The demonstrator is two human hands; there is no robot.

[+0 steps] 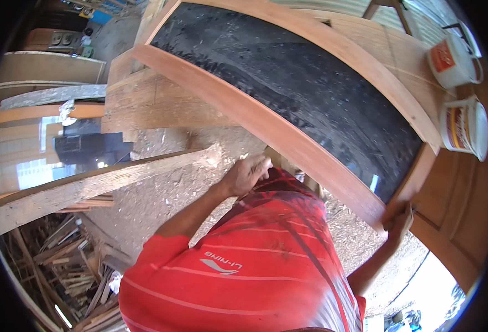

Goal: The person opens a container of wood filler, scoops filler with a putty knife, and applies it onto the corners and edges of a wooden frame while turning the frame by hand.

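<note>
A long wooden frame (238,110) with a dark, glossy panel (288,83), dusty and faintly reflective, lies slantwise in front of me. My left hand (248,175) is curled into a fist before my waist, apart from the frame's near rail; nothing shows sticking out of it. At the frame's near right corner, my right hand (400,220) has its fingers closed against the end of the wood. Blur and the hand itself hide whatever lies between those fingers and the corner.
Two white buckets (457,126) stand on the right over brown panelled wood (448,205). Left of me a rough plank (100,180) juts across, with another glazed frame (45,113) behind it. Scrap wood (75,260) is heaped at lower left, and shavings cover the ground (166,193).
</note>
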